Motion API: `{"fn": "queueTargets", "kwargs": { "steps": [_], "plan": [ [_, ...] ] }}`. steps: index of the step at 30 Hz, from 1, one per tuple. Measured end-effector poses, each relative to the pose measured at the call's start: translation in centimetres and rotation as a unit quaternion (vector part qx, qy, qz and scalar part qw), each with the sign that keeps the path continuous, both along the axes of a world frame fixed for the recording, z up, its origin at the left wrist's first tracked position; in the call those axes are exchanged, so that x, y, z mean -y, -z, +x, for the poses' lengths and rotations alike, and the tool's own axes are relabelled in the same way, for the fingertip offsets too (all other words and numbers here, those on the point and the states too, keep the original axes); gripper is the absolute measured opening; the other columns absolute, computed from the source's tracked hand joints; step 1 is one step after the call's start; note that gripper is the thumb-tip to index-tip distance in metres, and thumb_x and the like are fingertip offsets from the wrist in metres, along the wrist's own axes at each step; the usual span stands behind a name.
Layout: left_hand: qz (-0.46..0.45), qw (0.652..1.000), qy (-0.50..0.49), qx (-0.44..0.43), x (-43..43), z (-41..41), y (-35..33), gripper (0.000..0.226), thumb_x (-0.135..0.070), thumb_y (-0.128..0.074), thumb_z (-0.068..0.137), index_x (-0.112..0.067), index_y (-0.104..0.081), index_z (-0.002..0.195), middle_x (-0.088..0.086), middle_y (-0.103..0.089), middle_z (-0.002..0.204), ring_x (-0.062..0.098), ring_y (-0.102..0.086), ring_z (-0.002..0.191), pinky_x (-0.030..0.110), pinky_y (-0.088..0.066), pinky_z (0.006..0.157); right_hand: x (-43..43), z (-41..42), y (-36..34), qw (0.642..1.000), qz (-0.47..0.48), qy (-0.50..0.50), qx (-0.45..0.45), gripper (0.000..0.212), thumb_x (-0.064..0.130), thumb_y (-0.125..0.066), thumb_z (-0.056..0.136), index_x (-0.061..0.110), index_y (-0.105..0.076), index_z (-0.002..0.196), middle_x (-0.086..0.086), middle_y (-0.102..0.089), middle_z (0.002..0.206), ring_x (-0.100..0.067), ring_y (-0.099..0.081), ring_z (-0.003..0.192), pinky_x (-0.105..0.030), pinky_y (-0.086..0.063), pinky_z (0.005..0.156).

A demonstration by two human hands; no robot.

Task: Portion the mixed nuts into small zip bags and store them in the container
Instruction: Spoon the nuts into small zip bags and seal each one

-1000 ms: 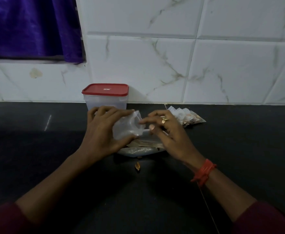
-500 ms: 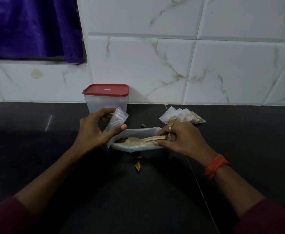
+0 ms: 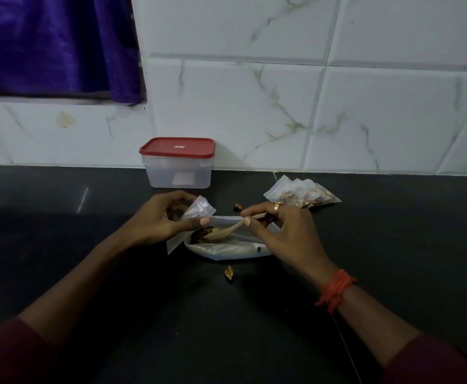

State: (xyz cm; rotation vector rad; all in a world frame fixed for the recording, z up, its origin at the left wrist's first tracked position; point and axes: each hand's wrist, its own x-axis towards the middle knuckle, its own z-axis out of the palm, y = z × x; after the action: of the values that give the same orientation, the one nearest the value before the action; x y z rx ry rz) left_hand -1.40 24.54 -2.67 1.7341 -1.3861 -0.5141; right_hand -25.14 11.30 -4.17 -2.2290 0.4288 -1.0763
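A purple curtain (image 3: 55,45) hangs at the far left, next to a white tiled wall (image 3: 254,92). Below it is a dark surface (image 3: 60,217). A dark red sleeve (image 3: 2,353) shows at the near left corner. The left hand (image 3: 160,221) is near the middle of the surface. Its thumb and fingers pinch 1 small zip bag (image 3: 200,210), which is clear, tilted and looks empty. Behind this hand, by the wall, stands the container (image 3: 178,170). It is see-through, and its red lid (image 3: 177,146) is on. Just right of the left hand, the big bag of nuts (image 3: 226,248) lies flat on the surface between the 2 hands. A few dark nuts show at its left end. A pale spoon (image 3: 226,231) has its round end in that bag, on top of the nuts. 1 loose nut (image 3: 229,272) lies on the surface just near of the big bag, and another loose nut (image 3: 237,207) lies just far of it. The right hand (image 3: 287,231) pinches the spoon's handle with its thumb and first finger, and the other fingers curl over the bag. A gold ring (image 3: 277,207) is on 1 finger. Far and to the right of this hand is a little pile of filled small bags (image 3: 304,194) with nuts inside, near the wall and well apart from the container. An orange band (image 3: 336,291) is tied round the right wrist.
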Motion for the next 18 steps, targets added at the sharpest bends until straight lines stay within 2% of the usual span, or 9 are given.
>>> {"fn": "queueTargets", "kwargs": {
  "steps": [3,7,9,12,15,18],
  "plan": [
    [0.031,0.999,-0.007,0.008,0.0,-0.1,0.0,0.094,-0.082,-0.077,0.041,-0.03,-0.063,0.118,-0.01,-0.071,0.112,0.007,-0.069,0.102,0.037,-0.057,0.091,0.3,-0.3,-0.6,0.996,-0.085,0.034,-0.011,0.022,0.01,-0.078,0.083,0.02,-0.077,0.103,0.015,-0.073,0.084,0.0,-0.069,0.074,-0.008,-0.051,0.071],
    [0.026,0.998,-0.048,0.013,0.5,-0.3,0.7,0.057,-0.033,-0.09,0.066,-0.029,-0.061,0.115,-0.006,-0.07,0.112,0.011,-0.068,0.104,0.043,-0.056,0.095,0.8,-0.8,-0.9,0.987,-0.155,0.049,-0.016,0.028,0.011,-0.077,0.08,0.023,-0.076,0.105,0.015,-0.074,0.086,0.001,-0.07,0.078,-0.022,-0.058,0.08],
    [0.024,0.997,-0.067,0.023,0.8,-0.5,1.1,0.056,-0.031,-0.091,0.065,-0.03,-0.06,0.112,-0.008,-0.067,0.113,0.012,-0.065,0.106,0.039,-0.056,0.093,0.9,-0.9,-0.6,0.981,-0.192,0.034,-0.016,0.027,0.012,-0.078,0.081,0.018,-0.076,0.107,0.01,-0.076,0.095,-0.001,-0.071,0.086,-0.027,-0.058,0.084],
    [0.014,0.993,-0.099,0.057,1.0,-1.2,1.3,0.057,-0.031,-0.09,0.065,-0.03,-0.056,0.111,-0.013,-0.06,0.111,0.008,-0.059,0.104,0.022,-0.051,0.079,1.0,-0.7,-0.1,0.97,-0.24,-0.001,-0.034,0.025,0.013,-0.077,0.084,0.016,-0.076,0.109,0.005,-0.077,0.103,-0.005,-0.072,0.092,-0.026,-0.057,0.084],
    [-0.011,0.99,-0.128,0.063,1.1,-1.7,1.4,0.055,-0.027,-0.089,0.066,-0.029,-0.055,0.109,-0.017,-0.055,0.104,0.006,-0.057,0.097,0.015,-0.044,0.069,1.0,-0.6,0.1,0.975,-0.222,-0.008,-0.018,0.025,0.01,-0.077,0.085,0.015,-0.077,0.109,0.003,-0.077,0.103,-0.005,-0.073,0.092,-0.026,-0.058,0.083],
    [-0.04,0.986,-0.154,0.048,1.1,-1.7,1.7,0.055,-0.023,-0.089,0.067,-0.026,-0.056,0.11,-0.014,-0.059,0.104,0.007,-0.059,0.098,0.016,-0.045,0.068,0.9,-0.4,0.4,0.982,-0.188,-0.021,-0.014,0.026,0.009,-0.077,0.085,0.017,-0.078,0.109,0.004,-0.078,0.103,-0.005,-0.073,0.093,-0.027,-0.059,0.085]
  ]
}}
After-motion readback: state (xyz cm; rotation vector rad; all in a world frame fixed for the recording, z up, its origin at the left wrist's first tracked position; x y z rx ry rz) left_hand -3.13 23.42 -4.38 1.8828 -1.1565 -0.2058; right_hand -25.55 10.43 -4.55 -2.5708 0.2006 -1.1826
